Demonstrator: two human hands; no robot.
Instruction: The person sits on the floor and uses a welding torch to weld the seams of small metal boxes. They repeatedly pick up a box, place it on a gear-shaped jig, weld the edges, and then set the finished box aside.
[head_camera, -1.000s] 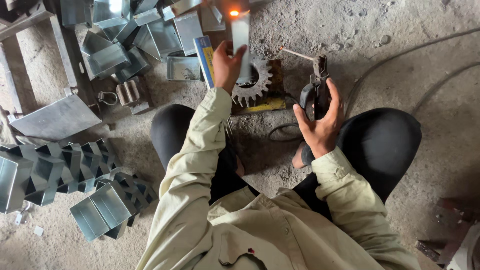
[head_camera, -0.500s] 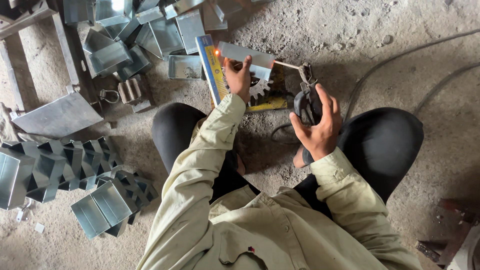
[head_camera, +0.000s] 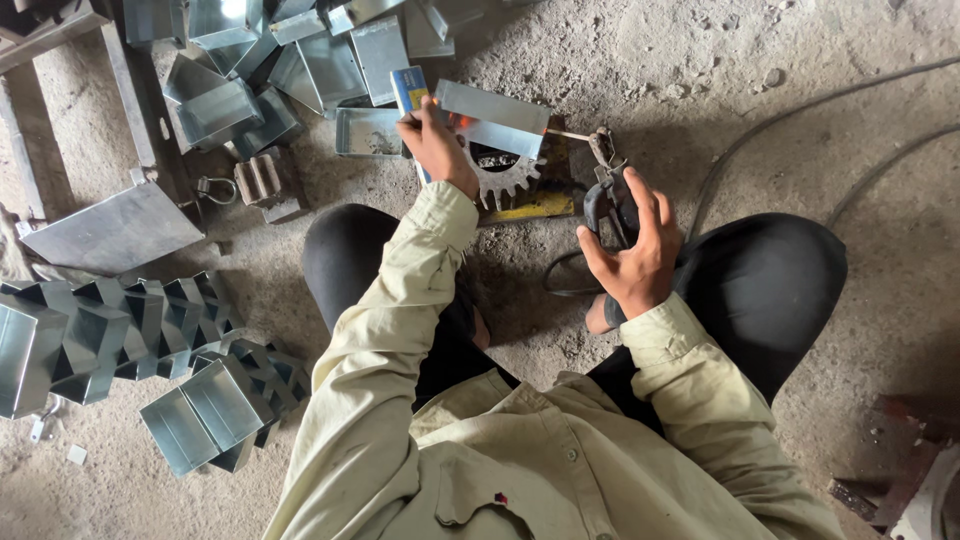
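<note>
1 metal strip (head_camera: 495, 117), earlier upright, now flat over gear (head_camera: 500, 175).

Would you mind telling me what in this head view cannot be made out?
- Left hand: its fingertips are hidden behind the metal sheet it grips.
- Gear: its upper half is covered by that sheet.
- Electrode holder: its grip is hidden inside the right hand.
- Metal boxes: the top ones are cut off by the frame edge.

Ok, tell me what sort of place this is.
Probably a small metal fabrication workshop. The person sits on a dusty concrete floor, folded sheet-metal boxes lie piled around, and the right hand holds a welding electrode holder by a toothed gear.
</note>
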